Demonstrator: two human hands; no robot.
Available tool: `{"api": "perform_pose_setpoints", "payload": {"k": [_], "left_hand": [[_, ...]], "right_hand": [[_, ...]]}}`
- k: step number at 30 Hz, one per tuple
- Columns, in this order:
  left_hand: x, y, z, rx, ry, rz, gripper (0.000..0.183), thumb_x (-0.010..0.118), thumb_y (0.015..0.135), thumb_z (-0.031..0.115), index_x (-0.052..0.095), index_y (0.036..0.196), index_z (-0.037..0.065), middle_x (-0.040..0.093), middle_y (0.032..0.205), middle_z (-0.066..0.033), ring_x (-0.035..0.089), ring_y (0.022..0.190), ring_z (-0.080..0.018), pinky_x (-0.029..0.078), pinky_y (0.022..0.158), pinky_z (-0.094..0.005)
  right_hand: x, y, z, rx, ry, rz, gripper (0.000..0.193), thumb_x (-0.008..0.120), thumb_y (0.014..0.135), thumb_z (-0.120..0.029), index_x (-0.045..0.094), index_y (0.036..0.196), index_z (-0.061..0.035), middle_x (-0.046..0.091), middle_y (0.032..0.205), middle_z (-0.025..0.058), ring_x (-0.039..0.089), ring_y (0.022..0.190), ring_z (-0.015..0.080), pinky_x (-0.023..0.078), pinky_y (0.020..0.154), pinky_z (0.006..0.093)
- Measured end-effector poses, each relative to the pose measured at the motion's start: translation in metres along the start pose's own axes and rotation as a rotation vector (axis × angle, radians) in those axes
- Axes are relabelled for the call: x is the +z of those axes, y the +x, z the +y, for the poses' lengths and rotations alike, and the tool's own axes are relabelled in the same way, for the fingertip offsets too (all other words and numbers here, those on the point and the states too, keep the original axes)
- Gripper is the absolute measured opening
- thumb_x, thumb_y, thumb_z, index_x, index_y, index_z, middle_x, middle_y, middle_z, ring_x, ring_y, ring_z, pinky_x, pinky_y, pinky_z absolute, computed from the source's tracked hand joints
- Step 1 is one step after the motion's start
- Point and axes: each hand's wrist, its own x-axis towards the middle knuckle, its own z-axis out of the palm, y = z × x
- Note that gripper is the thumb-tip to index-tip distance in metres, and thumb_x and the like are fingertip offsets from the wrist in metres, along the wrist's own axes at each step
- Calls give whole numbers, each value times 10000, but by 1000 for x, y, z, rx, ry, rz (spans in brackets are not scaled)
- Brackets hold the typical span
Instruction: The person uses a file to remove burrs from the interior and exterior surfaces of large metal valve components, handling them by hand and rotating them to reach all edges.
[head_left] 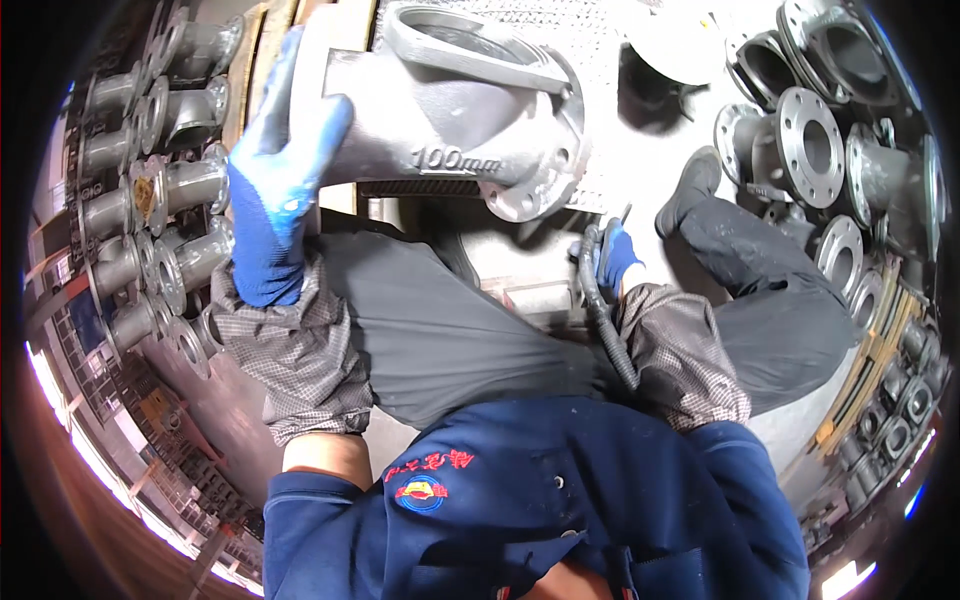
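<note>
A grey cast-metal valve body (400, 125) with round flanges and raised lettering lies on its side on a perforated metal bench top (600, 60). My left hand (280, 175), in a blue work glove, clasps its left flange, with the thumb on the inner side and the fingers on the outer side. Lower and to the right, beside my knee, my right hand (617, 252) in a blue glove is closed round a hand-held tool with a dark ribbed hose (606, 325). A thin tip points up from the tool; most of it is hidden by the hand.
Stacked flanged castings (195, 185) stand at my left. More flanged castings (805, 140) crowd the right, above wooden strips (880, 350). My outstretched leg (760, 260) lies between the bench and these parts. A bright round disc (670, 45) is at the far side.
</note>
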Motion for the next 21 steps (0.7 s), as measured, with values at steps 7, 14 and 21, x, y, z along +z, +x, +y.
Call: {"api": "perform_pose_setpoints", "payload": {"k": [7,14,21], "left_hand": [[4,3,-15,82,-131,10,603,687,811,183,457,1334,-7,467,1364,-195,484,1223,-221,395,996,-310],[17,-1,-26,204,-106,78,618,661,849,278,424,1375,55,487,1349,-187,512,1191,-218,398,975,-292],[9,-12,-28,193,-232,64,474,416,978,306,420,1354,18,456,1365,-170,493,1211,-291,387,1009,-323]], "right_hand": [[-13,0,-41,-243,278,-136,306,542,885,-270,537,1035,-4,602,890,123,595,759,222,512,665,336],[6,-106,-114,-705,386,12,292,562,898,-128,517,1094,84,621,917,177,671,778,231,518,536,269],[120,-263,-133,-881,-72,-728,254,573,878,-99,632,1095,20,671,950,77,649,687,122,523,621,219]]}}
